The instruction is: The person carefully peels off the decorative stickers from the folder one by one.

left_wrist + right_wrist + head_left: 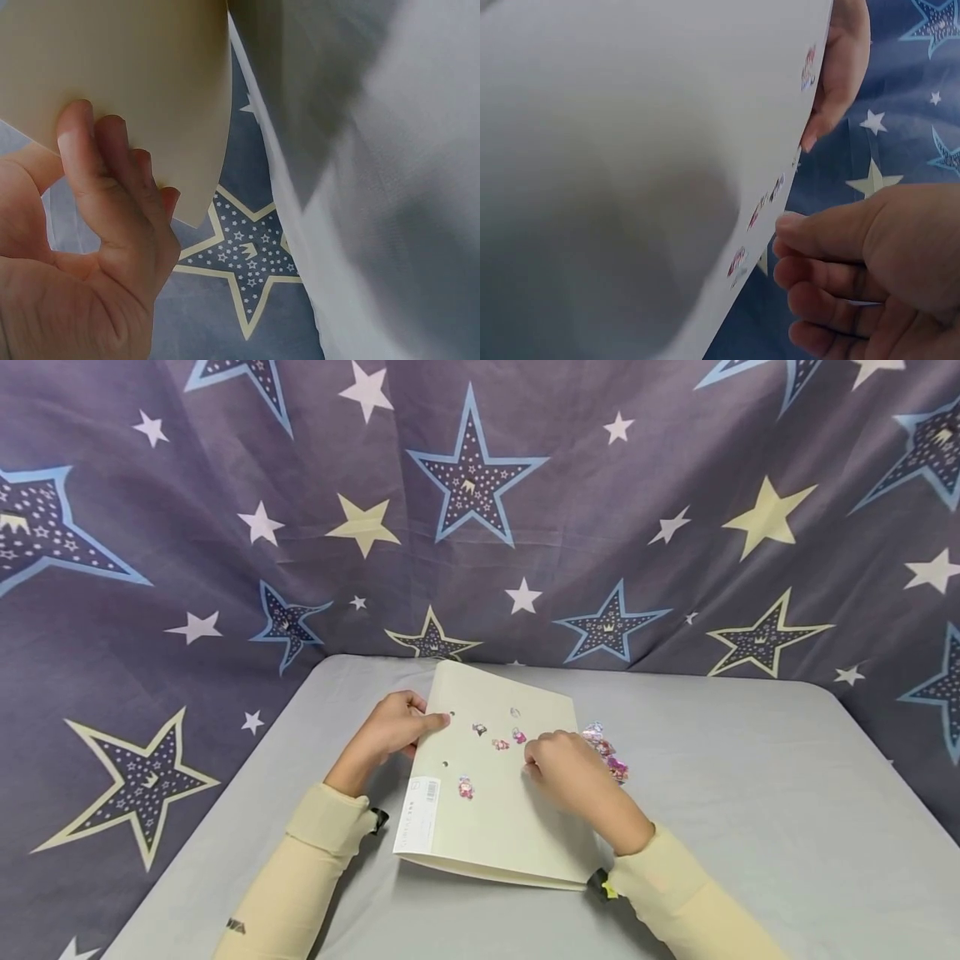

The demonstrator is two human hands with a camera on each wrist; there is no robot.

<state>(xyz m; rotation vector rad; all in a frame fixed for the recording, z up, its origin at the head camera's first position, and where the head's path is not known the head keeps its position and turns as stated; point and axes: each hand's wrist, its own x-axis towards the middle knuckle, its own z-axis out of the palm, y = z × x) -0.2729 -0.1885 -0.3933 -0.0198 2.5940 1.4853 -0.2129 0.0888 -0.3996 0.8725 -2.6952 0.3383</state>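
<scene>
I see the cream rectangular folder tilted over grey cloth, the right hand at its face, fingers curled, any pinch unclear to me. The left hand grips the folder's left edge; glittery pink stickers lie past its right.

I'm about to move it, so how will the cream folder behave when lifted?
The cream folder should flex somewhat, since its near edge bows. It's probably light for its size, looking thin where the left hand pinches it.
</scene>
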